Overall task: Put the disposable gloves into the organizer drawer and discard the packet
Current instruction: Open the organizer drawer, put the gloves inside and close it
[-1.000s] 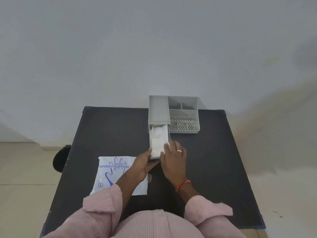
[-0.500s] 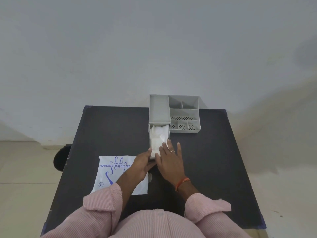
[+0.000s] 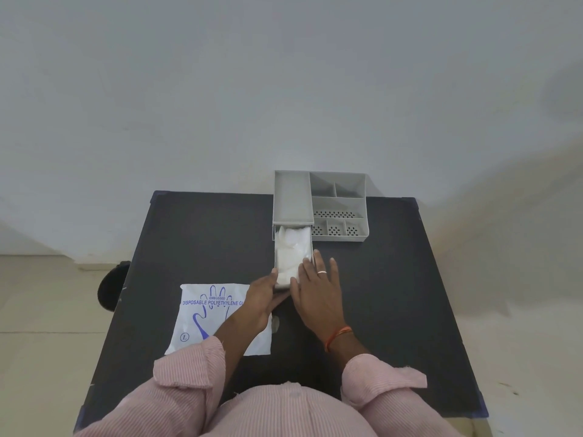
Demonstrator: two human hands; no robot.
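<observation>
Gloves (image 3: 291,257) lie bunched in the pulled-out drawer (image 3: 277,247) at 6 o'clock of the organizer (image 3: 339,212); both hands, left (image 3: 262,299) and right (image 3: 317,290), rest flat and ungripping at its front, so tuck stray film below the rim before closing.

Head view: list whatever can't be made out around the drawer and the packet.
1. Drawer front, head view: covered by the left hand and right hand.
2. Packet lettering, head view: its right end is cut off by the left forearm.
3. Gloves, head view: a white heap; count unreadable.
4. Dark round object left of the table, head view: partly hidden by the table edge.
</observation>
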